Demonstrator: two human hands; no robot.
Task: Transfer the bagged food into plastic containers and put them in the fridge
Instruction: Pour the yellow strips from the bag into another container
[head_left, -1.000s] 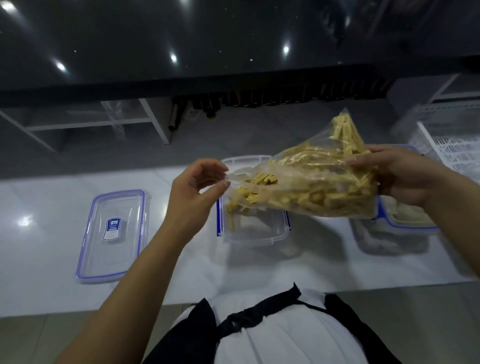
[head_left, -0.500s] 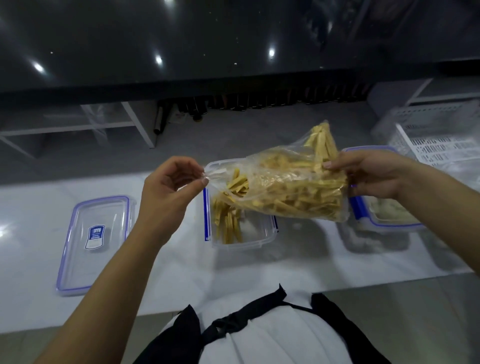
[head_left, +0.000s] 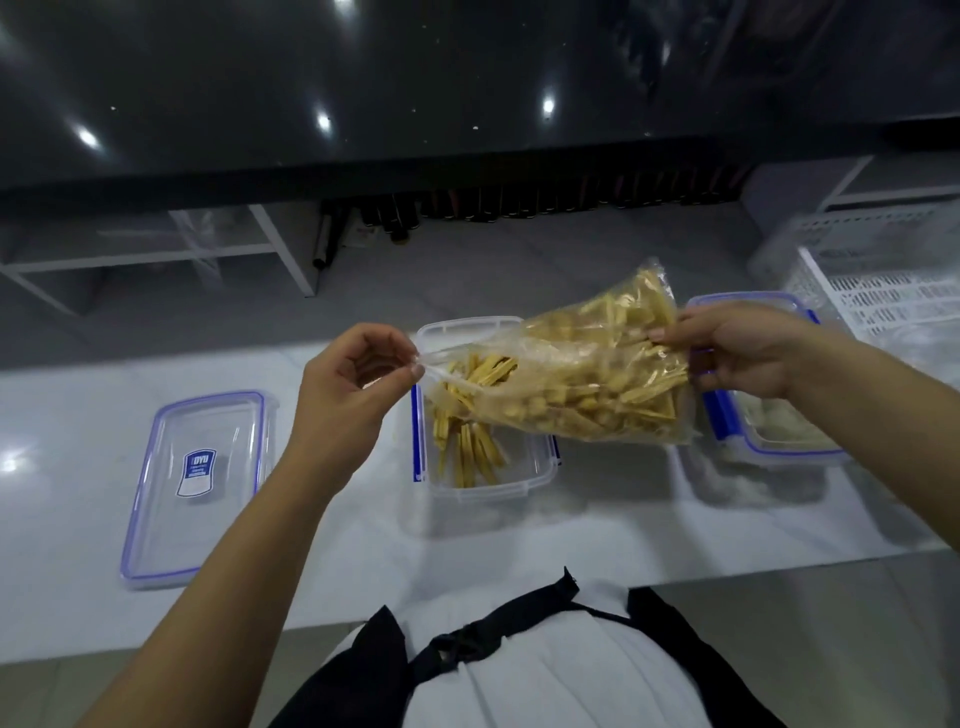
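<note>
A clear plastic bag (head_left: 587, 384) full of yellow food strips hangs tilted above an open clear container (head_left: 519, 483) with blue clips on the white counter. My left hand (head_left: 348, 395) pinches the bag's open mouth at its left end. My right hand (head_left: 737, 348) grips the bag's raised closed end. A heap of yellow strips (head_left: 467, 441) lies in the container under the bag's mouth. A loose lid (head_left: 197, 483) with a blue rim and label lies flat to the left.
A second container (head_left: 779, 436) with pale food and a blue-rimmed lid stands at the right, partly behind my right hand. A white slotted crate (head_left: 893, 280) sits at the far right. The white counter (head_left: 311, 571) ends just before my apron.
More yellow strips have slid out of the bag into the container. Both hands have kept their hold on the bag, whose closed end stays raised.
</note>
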